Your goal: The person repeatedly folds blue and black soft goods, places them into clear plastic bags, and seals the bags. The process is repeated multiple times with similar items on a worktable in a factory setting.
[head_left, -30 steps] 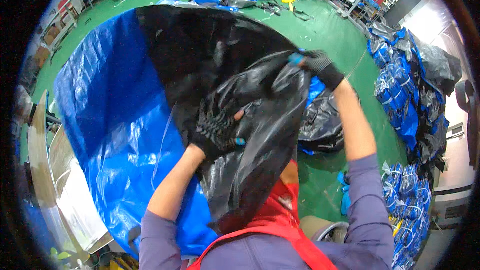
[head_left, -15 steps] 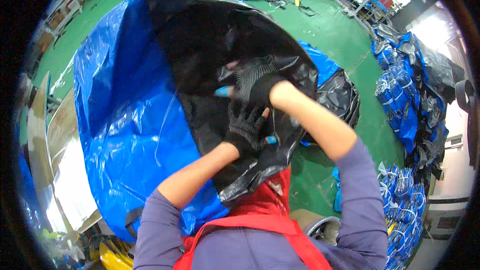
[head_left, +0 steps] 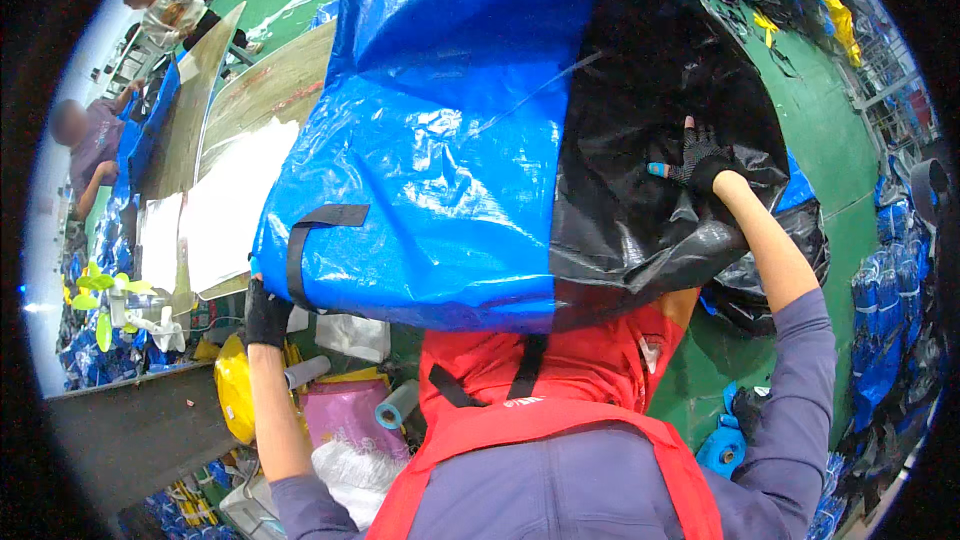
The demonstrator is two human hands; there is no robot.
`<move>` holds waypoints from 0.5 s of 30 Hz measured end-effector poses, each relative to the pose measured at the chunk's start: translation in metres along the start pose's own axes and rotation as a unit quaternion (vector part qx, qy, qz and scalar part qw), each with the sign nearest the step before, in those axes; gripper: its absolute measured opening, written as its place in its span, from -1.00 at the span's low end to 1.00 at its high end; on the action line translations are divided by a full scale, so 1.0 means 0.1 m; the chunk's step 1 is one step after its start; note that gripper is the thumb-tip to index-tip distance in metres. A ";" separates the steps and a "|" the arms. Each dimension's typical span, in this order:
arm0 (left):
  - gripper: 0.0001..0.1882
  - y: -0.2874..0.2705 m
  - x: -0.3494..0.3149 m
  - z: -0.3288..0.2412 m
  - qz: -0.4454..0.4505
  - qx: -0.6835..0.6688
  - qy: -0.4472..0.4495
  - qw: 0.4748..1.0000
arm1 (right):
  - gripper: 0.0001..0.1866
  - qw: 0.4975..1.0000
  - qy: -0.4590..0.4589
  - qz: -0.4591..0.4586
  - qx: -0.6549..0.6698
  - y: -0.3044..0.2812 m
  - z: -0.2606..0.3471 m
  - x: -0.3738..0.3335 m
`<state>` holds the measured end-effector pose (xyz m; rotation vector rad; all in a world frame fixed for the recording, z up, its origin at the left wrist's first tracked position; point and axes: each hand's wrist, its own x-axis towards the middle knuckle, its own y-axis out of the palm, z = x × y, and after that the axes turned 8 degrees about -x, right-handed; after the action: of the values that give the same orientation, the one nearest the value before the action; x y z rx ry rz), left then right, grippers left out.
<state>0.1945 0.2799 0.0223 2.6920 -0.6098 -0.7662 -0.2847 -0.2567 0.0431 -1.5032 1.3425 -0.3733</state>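
Plainly, in the head view, had the right hand [head_left: 700, 155] open, palm down and fingers spread, on the black part of a large, glossy blue-and-black plastic sheet [head_left: 440, 180]. Found that sheet spread out in front of the body, with a lower edge just above a bright red cloth apron [head_left: 590, 360]. Had the left hand [head_left: 268, 312] at the lower left edge, near a flat black webbing strap [head_left: 325, 218] bent over on the blue part. Could not tell whether closed on that edge, with most of the fingers hidden. Saw creases around the right palm and toward the lower black edge.

Seemed best, as a judgement, to press with a flat palm, not hooked fingertips, and to work outward from the colour join toward the curved black rim. Needed, most likely, a steady anchor at the left, to give the smoothing something to pull against. Called for care with the strap, so as not to fold it under. Seemed wise, too, to avoid snagging the crumpled black-and-blue bundle [head_left: 808, 230] just beyond the right edge, on the green floor [head_left: 845, 180].
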 end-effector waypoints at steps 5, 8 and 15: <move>-0.65 -0.79 0.27 -0.29 -0.023 0.237 0.218 0.946 | 0.34 0.987 -0.107 -0.116 0.001 0.17 -0.24 -0.02; -0.73 -0.72 0.24 -0.44 -0.037 0.710 0.162 0.685 | 0.36 0.977 -0.160 -0.136 0.049 0.17 -0.32 -0.08; -0.42 3.19 -0.83 0.27 0.551 0.469 0.308 0.617 | 0.26 0.984 -0.175 0.031 0.002 -0.55 -0.03 0.12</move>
<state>0.0133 0.0362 0.1536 2.0905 -2.5065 1.0324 -0.2534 -0.2775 0.0847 -1.4416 1.1038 -0.0659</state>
